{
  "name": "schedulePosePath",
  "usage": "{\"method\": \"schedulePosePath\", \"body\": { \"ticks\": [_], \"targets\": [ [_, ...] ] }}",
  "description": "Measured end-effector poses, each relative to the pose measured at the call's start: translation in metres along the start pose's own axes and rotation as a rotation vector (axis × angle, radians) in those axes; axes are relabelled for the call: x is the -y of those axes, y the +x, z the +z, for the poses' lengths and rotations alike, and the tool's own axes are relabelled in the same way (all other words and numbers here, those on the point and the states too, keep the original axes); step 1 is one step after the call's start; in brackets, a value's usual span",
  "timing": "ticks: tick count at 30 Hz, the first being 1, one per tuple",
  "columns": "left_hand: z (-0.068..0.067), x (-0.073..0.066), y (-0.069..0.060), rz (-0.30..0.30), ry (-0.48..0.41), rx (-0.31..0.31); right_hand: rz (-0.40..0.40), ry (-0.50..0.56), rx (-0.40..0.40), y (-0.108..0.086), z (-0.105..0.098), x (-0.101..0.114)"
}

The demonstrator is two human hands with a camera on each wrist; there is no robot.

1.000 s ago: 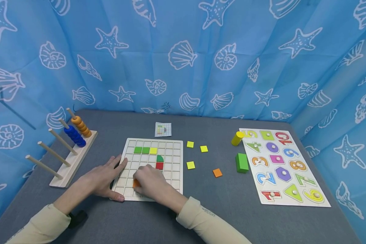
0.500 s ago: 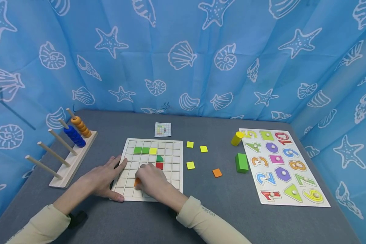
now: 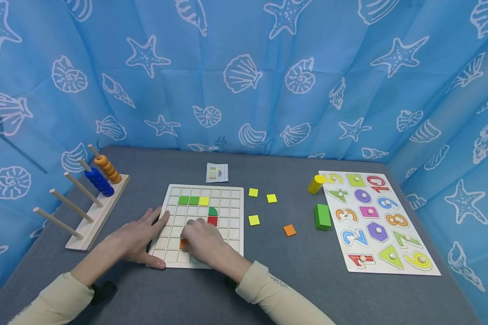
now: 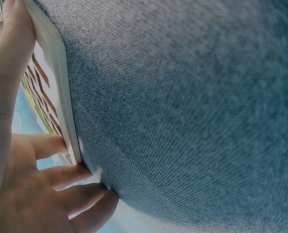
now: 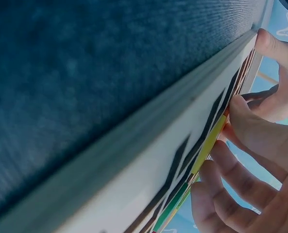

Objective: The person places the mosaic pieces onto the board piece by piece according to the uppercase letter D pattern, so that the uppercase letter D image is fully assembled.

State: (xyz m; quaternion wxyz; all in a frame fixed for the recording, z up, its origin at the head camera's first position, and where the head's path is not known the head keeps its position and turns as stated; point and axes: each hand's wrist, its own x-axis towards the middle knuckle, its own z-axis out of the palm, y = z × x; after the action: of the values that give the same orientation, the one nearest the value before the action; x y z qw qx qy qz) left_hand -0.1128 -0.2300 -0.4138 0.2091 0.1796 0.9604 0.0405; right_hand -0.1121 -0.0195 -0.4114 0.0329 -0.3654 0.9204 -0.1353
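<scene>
My left hand (image 3: 141, 237) rests against the left side of a white grid board (image 3: 156, 255), fingers spread along its edge and thumb at the near-left corner. In the left wrist view those fingers (image 4: 61, 174) touch the board's edge. My right hand (image 3: 205, 240) is over the board's lower middle, its fingers bent, and pinches an orange square tile (image 3: 183, 243) at the grid. Much of that tile is covered by the hand. In the right wrist view a yellow tile (image 5: 209, 145) and a green tile (image 5: 172, 206) lie in the grid beside the fingers.
Green (image 3: 183, 200), yellow (image 3: 204, 201) and red (image 3: 213, 220) tiles sit in the grid. A pattern card (image 3: 217, 173) lies behind. Right are loose yellow tiles (image 3: 254, 220), an orange tile (image 3: 289, 230), blocks (image 3: 322, 217) and a number puzzle (image 3: 376, 266); left, a bead stand (image 3: 93, 221).
My right hand has shifted slightly to the right with the orange tile, then stayed nearly still. The left hand has not moved.
</scene>
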Motion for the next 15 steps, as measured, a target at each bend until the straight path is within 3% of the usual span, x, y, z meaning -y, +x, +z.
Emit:
{"method": "schedulePosePath", "body": {
  "ticks": [15],
  "targets": [
    [0.0007, 0.0021, -0.0011, 0.024, -0.005, -0.015, 0.031, 0.054, -0.006, 0.0000, -0.0025, -0.0005]
  ]
}}
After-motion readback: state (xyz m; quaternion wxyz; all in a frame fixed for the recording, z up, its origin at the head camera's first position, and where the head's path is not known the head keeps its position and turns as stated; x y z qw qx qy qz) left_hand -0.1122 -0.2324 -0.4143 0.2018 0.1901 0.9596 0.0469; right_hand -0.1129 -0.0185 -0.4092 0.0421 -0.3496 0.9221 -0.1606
